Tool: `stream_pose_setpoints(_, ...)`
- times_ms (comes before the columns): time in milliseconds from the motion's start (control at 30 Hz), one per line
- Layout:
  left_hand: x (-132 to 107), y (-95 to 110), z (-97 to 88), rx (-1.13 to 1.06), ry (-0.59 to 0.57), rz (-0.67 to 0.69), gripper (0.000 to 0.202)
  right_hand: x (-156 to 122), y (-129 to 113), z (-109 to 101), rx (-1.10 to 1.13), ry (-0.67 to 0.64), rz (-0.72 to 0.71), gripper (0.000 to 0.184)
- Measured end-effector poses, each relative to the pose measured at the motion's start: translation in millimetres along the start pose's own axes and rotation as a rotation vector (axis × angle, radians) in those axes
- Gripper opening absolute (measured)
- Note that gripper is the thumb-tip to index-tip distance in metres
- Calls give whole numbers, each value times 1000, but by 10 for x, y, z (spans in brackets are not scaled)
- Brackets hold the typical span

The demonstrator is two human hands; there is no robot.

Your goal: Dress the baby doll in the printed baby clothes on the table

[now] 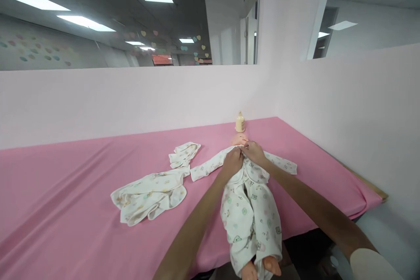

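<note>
A baby doll point(239, 139) lies on its back, its head toward the wall and its bare feet at the table's near edge. It wears a white printed baby shirt point(210, 166) with the sleeves spread out, and matching trousers point(241, 214). At the collar, my left hand point(233, 161) has its fingers closed on the shirt's front. Close beside it, my right hand point(254, 152) pinches the collar on the other side. My fingers hide the exact spot of cloth between them, and any fastening there.
A pink sheet point(82, 183) covers the table. Left of the doll lie crumpled white printed baby clothes point(151, 194). Beyond the doll's head stands a cream bottle point(240, 122). A pale wall point(131, 100) with windows runs along the back, and another wall point(361, 118) closes the right side.
</note>
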State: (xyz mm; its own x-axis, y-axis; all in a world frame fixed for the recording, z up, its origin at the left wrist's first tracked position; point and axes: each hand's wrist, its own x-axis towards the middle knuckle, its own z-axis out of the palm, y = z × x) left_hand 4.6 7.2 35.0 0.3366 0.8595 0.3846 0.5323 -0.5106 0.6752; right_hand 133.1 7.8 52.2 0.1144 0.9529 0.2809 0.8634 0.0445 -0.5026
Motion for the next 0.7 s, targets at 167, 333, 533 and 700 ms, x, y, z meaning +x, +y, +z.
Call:
stream_pose_setpoints(167,-171,-95,97,142,84,-38,25,154,-138,228,-52,-23,150,25)
stream_pose_setpoints(333,-249,-191,101,191,159,-54,23,94,-257,302,-107,-12,206,36)
stream_pose_setpoints(533,-283,-155,131,248,150,-71,26,76,-287,291,-99,-14,240,30)
stream_pose_setpoints(700,-284,-120,126,269,139,-55,27,34,-227,305,-62,25,278,33)
